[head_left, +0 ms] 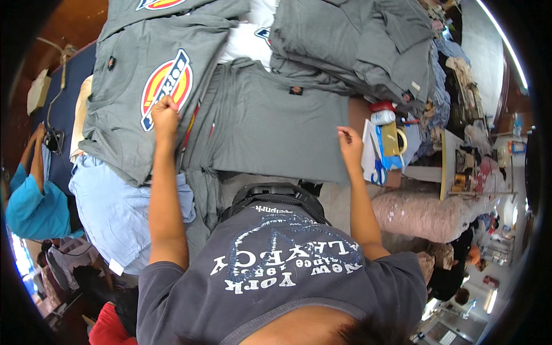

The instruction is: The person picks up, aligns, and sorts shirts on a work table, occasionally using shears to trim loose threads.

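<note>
Both hands [165,110] [347,138] pinch the grey shirt [276,123], grips closed, scissors [378,171] alongside.

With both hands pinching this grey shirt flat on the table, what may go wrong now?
1. The left hand grips near the stack of logo shirts; a pull may drag that stack askew.
2. The right hand is close to the blue scissors and tape roll; the grey shirt may snag them.

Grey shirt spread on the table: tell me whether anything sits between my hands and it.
Nothing visible does. The left hand and right hand each rest directly on an edge of the grey shirt; the scissors lie off to the right.
</note>
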Action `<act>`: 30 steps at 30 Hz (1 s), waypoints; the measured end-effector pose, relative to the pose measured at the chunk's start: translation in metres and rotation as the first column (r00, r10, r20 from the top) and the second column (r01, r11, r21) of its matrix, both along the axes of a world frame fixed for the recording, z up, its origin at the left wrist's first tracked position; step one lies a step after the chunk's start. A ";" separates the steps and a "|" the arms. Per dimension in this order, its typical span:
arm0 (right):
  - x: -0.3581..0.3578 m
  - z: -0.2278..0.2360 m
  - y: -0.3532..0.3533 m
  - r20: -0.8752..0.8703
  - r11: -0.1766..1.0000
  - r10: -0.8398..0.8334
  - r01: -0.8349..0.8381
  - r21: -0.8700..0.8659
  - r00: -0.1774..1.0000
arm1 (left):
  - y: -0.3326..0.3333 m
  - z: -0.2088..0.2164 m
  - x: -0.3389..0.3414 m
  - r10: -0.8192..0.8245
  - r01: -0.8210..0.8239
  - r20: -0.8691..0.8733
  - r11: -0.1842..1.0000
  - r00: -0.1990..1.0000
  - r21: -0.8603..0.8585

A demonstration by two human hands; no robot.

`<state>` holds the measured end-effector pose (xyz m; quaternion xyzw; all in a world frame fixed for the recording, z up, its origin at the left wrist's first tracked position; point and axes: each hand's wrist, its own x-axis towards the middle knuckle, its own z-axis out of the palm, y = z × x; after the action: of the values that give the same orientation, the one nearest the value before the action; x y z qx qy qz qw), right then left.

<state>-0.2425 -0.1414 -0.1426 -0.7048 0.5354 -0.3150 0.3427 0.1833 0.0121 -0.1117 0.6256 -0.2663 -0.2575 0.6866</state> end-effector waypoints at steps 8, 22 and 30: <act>0.129 0.099 0.090 0.006 0.783 0.532 -0.490 -0.383 0.847 | -0.067 0.072 -0.226 -0.057 -0.095 -0.479 0.953 0.876 -0.287; 0.125 0.123 0.096 0.389 0.894 0.415 -0.289 -0.342 0.823 | -0.085 0.064 -0.218 -0.247 0.331 0.236 0.831 0.940 -0.447; 0.115 0.148 0.109 0.816 0.958 0.255 -0.252 -0.139 0.519 | -0.088 0.132 -0.248 0.577 -0.128 0.414 0.676 0.704 -0.725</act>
<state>-0.1276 -0.0320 0.0057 -0.5449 0.2030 -0.5558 0.5941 -0.0646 -0.0760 0.0203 0.4366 -0.4112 0.2163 0.7704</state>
